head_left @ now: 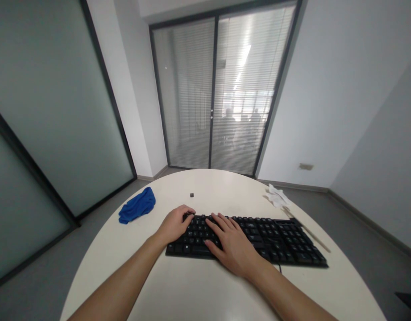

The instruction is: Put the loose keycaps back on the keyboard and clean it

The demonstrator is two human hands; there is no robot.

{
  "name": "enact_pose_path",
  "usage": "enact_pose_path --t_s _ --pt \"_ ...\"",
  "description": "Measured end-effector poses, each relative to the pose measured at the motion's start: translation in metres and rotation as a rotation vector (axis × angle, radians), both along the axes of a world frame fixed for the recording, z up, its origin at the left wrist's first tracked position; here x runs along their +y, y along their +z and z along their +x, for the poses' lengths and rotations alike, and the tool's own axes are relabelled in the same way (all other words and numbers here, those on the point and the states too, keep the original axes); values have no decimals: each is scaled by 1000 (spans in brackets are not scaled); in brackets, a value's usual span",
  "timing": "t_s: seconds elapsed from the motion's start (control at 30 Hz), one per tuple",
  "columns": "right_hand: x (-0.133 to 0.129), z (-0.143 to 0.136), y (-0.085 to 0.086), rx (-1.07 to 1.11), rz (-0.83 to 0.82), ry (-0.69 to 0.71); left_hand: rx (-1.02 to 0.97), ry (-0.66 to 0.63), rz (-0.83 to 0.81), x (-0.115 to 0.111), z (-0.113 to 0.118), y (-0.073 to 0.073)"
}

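A black keyboard lies across the middle of the table, its cable showing at the near edge. At its far left corner, my left hand has its thumb and index finger curled in around the keys. What lies exactly between those fingertips is partly hidden. My right hand lies on the middle keys, palm down with fingers spread. Beyond the keyboard, a small dark square piece, which looks like a keycap, sits by itself on the table.
A crumpled blue cloth is on the left of the round white table. To the right are a white crumpled tissue or cloth and a thin stick beside the keyboard. Glass panels with blinds stand behind.
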State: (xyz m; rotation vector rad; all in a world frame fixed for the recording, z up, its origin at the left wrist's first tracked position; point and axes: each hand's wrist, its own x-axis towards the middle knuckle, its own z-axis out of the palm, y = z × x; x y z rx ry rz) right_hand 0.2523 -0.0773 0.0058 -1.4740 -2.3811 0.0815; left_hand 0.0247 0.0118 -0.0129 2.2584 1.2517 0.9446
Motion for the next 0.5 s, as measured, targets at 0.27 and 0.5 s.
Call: enact_pose_path --t_s 0.27,0.5 --pt "1 1 -3 5 12 9 3 -18 32 1 -1 -1" --pt "1 1 -2 -10 3 4 -17 13 22 3 1 -3"
